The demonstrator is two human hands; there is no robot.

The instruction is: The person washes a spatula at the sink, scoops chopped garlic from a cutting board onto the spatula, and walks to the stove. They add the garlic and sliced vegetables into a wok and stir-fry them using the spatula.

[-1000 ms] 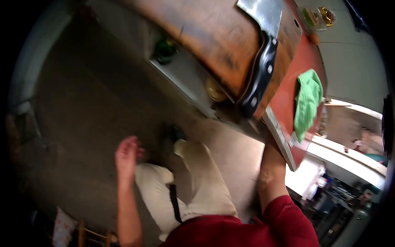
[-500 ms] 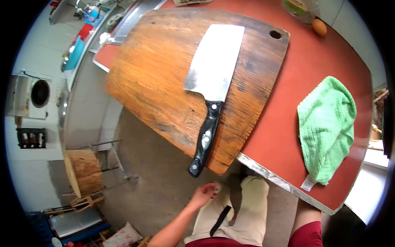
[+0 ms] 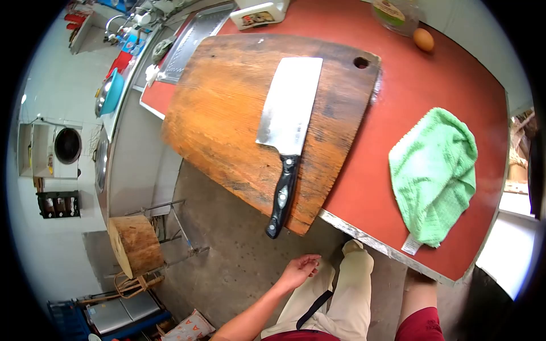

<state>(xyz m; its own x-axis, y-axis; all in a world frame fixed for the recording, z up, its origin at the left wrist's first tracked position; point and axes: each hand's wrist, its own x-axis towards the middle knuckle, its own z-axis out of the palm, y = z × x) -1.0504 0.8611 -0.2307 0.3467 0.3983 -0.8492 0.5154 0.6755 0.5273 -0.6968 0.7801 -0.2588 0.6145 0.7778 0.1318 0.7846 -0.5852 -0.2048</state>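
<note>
My left hand [image 3: 301, 271] hangs over my thigh, below the board's near corner. Its fingers are loosely bent, with nothing seen in them, and it touches neither board nor knife. My right forearm [image 3: 420, 292] reaches up to the table edge, which hides the hand. A cleaver [image 3: 291, 105] with a black riveted handle lies flat on a thick wooden cutting board [image 3: 222, 108]; its handle end juts past the board's edge. To the right, a crumpled green cloth [image 3: 435, 176] lies on the red tabletop [image 3: 369, 176].
A brown egg [image 3: 424, 40] and a clear plastic package [image 3: 395, 16] are at the table's far right. Behind the board stand a white container [image 3: 259, 16] and a metal tray [image 3: 196, 42]. A wooden-topped stool [image 3: 136, 244] stands on the floor at left. The board overhangs the table.
The camera view has shifted, so board, cleaver and cloth appear moved left. My left hand sits slightly farther right in view. The cleaver stays put on the board.
</note>
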